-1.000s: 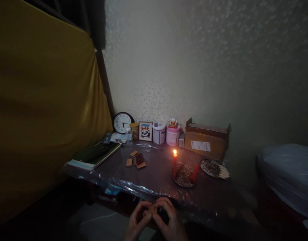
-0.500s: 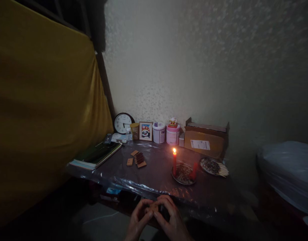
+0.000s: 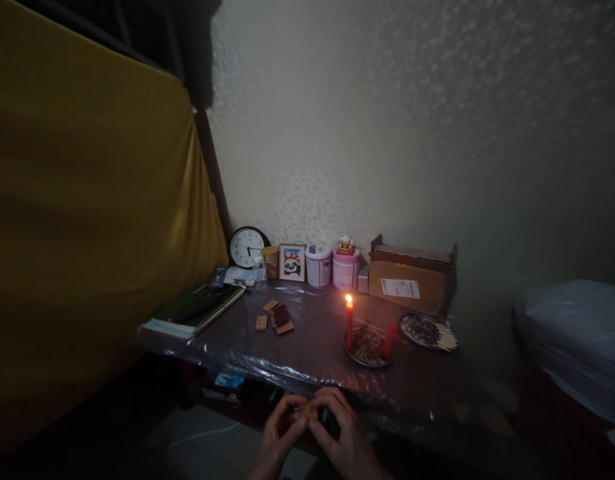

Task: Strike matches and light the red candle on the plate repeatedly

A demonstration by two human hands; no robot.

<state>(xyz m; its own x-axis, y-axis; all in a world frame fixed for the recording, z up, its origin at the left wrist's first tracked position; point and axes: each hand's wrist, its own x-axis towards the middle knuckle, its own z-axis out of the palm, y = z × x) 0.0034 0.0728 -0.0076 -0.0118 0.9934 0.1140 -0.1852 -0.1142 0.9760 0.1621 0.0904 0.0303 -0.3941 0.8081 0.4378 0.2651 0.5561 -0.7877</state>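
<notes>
Just in front of the table's near edge, my left hand [image 3: 280, 432] and my right hand [image 3: 340, 430] meet at the fingertips. Between them they hold a small tan matchbox [image 3: 308, 412], partly covered by the fingers. Similar tan matchboxes [image 3: 261, 323] lie in a loose group on the table, some showing dark reddish-brown sides [image 3: 280, 315]. A lit red candle [image 3: 349, 327] stands upright at the left of a round metal plate [image 3: 366, 365] holding dark bits. A shorter red candle piece [image 3: 389, 339] is at the plate's right side.
Matchsticks [image 3: 446, 338] lie on a second plate at the right. Along the wall stand a clock [image 3: 248, 247], a framed panda picture [image 3: 292, 263], a white tin [image 3: 318, 267], a pink tin [image 3: 346, 271] and a cardboard box [image 3: 407, 277]. A book [image 3: 192, 310] lies left.
The view has shifted very slightly. Both hands keep nearly the same pose around the matchbox, and the things on the table stay where they were.
</notes>
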